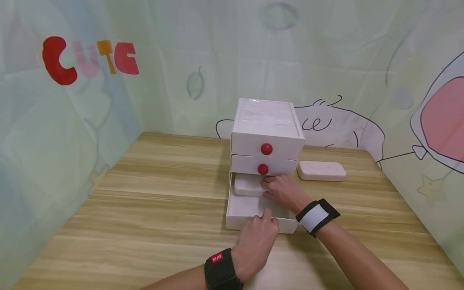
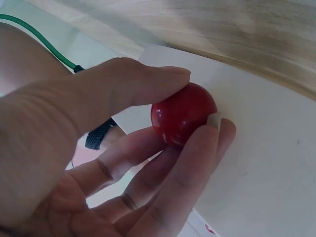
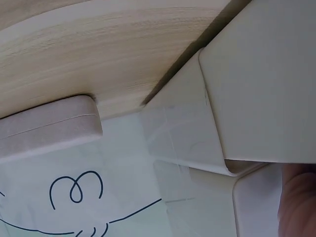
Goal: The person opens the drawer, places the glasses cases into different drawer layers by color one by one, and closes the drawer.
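A small white drawer unit (image 1: 268,119) stands on the table with its bottom drawer (image 1: 235,222) pulled out. My left hand (image 1: 255,245) pinches that drawer's round red knob (image 2: 183,114) between thumb and fingers, as the left wrist view shows. Inside the drawer, toward the back, lies a white oblong case (image 1: 248,185) with rounded corners. My right hand (image 1: 286,193) reaches over the drawer's right side and grips the right end of this case, hiding that end. In the right wrist view only a sliver of the right hand (image 3: 298,202) appears at the edge.
A second pale oblong case (image 1: 322,171), with a seam along its side, lies on the wooden table (image 1: 163,193) right of the unit. Two closed drawers with red knobs (image 1: 266,149) sit above the open one. A printed cloth backdrop (image 1: 217,48) surrounds the table.
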`<state>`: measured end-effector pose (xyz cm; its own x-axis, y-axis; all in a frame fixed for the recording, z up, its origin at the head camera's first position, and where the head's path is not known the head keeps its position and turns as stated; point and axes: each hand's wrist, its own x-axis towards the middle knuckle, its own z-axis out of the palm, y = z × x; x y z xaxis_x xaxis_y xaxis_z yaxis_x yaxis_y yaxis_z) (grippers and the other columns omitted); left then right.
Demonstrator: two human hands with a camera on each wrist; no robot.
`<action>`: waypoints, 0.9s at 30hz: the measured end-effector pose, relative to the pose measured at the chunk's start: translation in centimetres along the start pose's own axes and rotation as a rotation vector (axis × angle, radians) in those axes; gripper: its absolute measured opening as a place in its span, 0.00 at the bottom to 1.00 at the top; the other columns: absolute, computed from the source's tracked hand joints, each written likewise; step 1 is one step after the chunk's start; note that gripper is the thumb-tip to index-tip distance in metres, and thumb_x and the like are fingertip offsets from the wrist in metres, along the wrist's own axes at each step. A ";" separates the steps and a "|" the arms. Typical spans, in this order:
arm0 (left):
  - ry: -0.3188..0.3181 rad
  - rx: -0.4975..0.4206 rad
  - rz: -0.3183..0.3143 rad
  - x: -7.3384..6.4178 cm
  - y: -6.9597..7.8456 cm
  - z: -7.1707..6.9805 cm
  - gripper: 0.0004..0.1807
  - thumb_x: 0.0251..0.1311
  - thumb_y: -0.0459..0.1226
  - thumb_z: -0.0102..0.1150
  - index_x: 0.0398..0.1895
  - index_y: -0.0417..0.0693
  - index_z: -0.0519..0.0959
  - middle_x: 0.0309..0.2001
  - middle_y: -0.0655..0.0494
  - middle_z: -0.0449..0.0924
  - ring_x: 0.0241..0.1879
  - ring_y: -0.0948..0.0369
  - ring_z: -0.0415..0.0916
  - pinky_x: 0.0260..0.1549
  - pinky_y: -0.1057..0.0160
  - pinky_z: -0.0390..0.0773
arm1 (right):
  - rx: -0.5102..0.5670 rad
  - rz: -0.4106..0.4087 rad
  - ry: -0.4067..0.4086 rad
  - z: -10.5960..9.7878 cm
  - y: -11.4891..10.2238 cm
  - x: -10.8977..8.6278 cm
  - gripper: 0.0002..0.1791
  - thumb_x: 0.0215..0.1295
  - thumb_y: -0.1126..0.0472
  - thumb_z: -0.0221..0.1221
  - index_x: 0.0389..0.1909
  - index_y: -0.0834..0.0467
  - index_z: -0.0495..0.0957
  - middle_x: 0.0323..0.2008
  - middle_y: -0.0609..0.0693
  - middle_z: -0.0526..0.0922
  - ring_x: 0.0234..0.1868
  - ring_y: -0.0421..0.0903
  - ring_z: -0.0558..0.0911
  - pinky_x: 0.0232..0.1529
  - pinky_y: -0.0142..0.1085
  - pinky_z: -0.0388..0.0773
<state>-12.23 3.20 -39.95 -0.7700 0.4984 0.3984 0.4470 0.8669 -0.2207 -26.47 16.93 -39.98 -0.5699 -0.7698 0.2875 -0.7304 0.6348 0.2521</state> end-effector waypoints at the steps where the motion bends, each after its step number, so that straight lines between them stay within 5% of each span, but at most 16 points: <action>1: 0.000 0.000 0.000 0.0 0.0 0.0 0.06 0.53 0.36 0.72 0.34 0.52 0.85 0.32 0.57 0.75 0.23 0.63 0.80 0.19 0.68 0.78 | -0.022 -0.001 0.003 0.1 0.0 0.1 0.13 0.58 0.53 0.73 0.40 0.55 0.86 0.30 0.48 0.88 0.23 0.40 0.78 0.27 0.30 0.74; 20: -0.015 -0.021 -0.005 0.0 -0.1 -0.2 0.06 0.54 0.35 0.72 0.35 0.51 0.86 0.33 0.57 0.75 0.24 0.63 0.80 0.20 0.68 0.79 | -0.188 -0.012 -0.019 0.3 -0.1 0.5 0.12 0.63 0.58 0.70 0.44 0.58 0.85 0.29 0.51 0.88 0.21 0.41 0.78 0.22 0.28 0.72; 27: -0.036 -0.016 -0.006 0.1 0.0 -0.3 0.05 0.54 0.35 0.72 0.33 0.51 0.85 0.32 0.57 0.75 0.24 0.62 0.80 0.21 0.68 0.79 | 0.120 0.119 -0.018 -0.1 0.1 0.0 0.12 0.63 0.63 0.69 0.48 0.56 0.86 0.35 0.50 0.89 0.27 0.41 0.79 0.33 0.32 0.79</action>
<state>-12.18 3.23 -39.68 -0.7883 0.4938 0.3671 0.4498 0.8696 -0.2037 -26.46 17.00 -39.86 -0.6608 -0.6913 0.2923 -0.6965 0.7099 0.1047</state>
